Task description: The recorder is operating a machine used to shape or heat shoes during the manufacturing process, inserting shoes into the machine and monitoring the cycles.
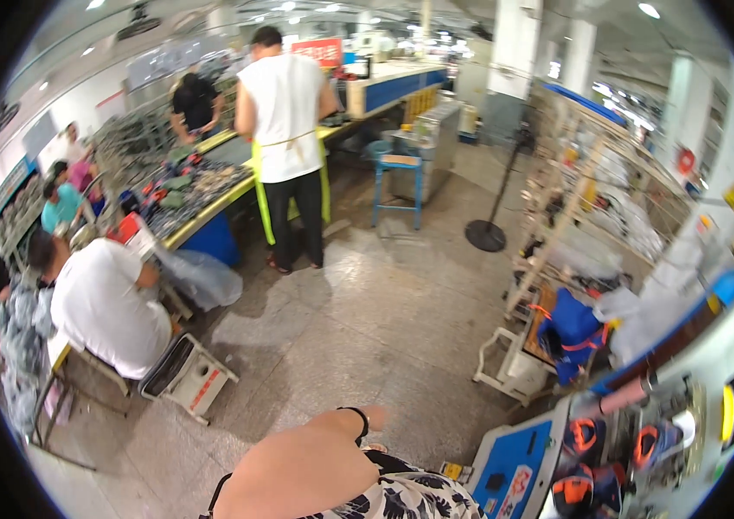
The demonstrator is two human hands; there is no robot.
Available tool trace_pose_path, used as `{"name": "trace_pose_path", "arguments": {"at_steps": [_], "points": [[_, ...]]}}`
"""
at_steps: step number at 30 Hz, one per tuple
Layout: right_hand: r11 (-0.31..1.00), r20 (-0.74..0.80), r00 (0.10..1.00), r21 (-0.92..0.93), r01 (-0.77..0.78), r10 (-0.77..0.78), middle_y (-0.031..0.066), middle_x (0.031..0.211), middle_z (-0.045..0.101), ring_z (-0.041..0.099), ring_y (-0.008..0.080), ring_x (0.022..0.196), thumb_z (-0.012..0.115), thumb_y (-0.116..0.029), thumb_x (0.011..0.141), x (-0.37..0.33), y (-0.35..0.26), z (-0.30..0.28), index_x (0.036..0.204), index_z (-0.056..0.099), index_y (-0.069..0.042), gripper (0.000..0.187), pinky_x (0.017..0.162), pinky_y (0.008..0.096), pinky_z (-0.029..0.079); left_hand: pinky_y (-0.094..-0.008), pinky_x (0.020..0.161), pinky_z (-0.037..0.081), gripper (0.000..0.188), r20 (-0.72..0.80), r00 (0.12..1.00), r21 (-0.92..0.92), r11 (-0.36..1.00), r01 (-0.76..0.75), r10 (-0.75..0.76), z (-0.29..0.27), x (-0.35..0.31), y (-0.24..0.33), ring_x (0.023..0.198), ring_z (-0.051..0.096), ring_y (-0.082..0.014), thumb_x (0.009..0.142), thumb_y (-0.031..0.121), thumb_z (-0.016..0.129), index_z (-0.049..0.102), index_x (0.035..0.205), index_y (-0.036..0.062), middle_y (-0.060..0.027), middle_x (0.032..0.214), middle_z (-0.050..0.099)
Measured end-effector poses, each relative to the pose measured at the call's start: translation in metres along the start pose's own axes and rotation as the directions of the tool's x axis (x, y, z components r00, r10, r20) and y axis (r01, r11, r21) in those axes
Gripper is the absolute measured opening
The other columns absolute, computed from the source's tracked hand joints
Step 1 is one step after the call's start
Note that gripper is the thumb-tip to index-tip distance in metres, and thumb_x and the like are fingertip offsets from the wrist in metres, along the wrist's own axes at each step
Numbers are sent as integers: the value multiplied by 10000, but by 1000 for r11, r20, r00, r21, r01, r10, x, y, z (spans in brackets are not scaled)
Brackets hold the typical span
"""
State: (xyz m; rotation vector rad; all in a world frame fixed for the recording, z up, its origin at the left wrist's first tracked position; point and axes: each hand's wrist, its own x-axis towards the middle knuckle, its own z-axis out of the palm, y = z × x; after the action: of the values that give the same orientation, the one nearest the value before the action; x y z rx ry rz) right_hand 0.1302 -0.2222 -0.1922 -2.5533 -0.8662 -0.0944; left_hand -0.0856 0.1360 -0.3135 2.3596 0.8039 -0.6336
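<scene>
A bare forearm comes in from the lower edge and reaches across to the right, with a dark band round its wrist; I take it for my left arm. Past the band, my left hand point(375, 419) shows small over the floor, its fingers too indistinct to read. I see nothing plainly held in it. White cloth with a dark leaf print point(414, 495) lies beside the arm. My right hand is out of view. Nearby on the right is a machine with a blue panel point(518, 458), holding several navy and orange shoe uppers point(573, 495).
A rack of bagged goods point(596, 242) and a blue bag point(573, 329) stand right. Ahead are a black pole stand point(486, 235) and blue stool point(398, 164). A person in white point(285, 112) stands at a long bench; another sits left point(112, 303), near a plastic stool point(194, 376).
</scene>
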Motion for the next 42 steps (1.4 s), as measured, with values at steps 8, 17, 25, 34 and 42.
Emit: {"name": "trace_pose_path", "arguments": {"at_steps": [8,17,25,34,42], "points": [[989,197,970,1,147,-144,201,1372,543,447,384,1324,590,-360,970,79,-99,67,1120,716,-171,273,1170,532,212,-472,851,522,397,175,870,-283,823,493,-461,2,-81,-147,1002,669,-363,850,317,632,714,1062,-9,-226,1088,696],[991,273,959,-82,107,-81,195,1392,517,427,383,1336,577,-367,968,90,-108,85,1146,699,-175,288,1162,549,213,-482,881,518,412,62,889,-366,818,443,-454,24,-60,-158,1041,655,-373,852,324,587,713,1054,-13,-218,1105,694],[989,285,958,-143,22,19,190,1410,494,409,382,1347,565,-373,967,88,-92,78,1169,683,-180,304,1155,564,214,-473,850,521,361,102,925,-438,818,373,-367,38,-56,-161,1015,665,-371,821,264,608,722,1031,-7,-227,1083,695],[979,288,950,-197,-61,117,185,1430,469,390,381,1359,551,-380,965,87,-75,71,1196,666,-184,323,1147,581,216,-497,815,515,365,157,884,-460,759,460,-440,46,-78,-164,933,670,-366,860,292,601,718,965,-37,-236,990,699],[958,285,935,-251,-141,212,180,1447,446,372,380,1370,539,-386,964,84,-58,65,1219,650,-188,341,1139,596,217,-462,885,521,348,195,919,-422,816,394,-343,26,-65,-161,1062,658,-355,866,221,593,709,1097,-11,-214,1134,690]]}}
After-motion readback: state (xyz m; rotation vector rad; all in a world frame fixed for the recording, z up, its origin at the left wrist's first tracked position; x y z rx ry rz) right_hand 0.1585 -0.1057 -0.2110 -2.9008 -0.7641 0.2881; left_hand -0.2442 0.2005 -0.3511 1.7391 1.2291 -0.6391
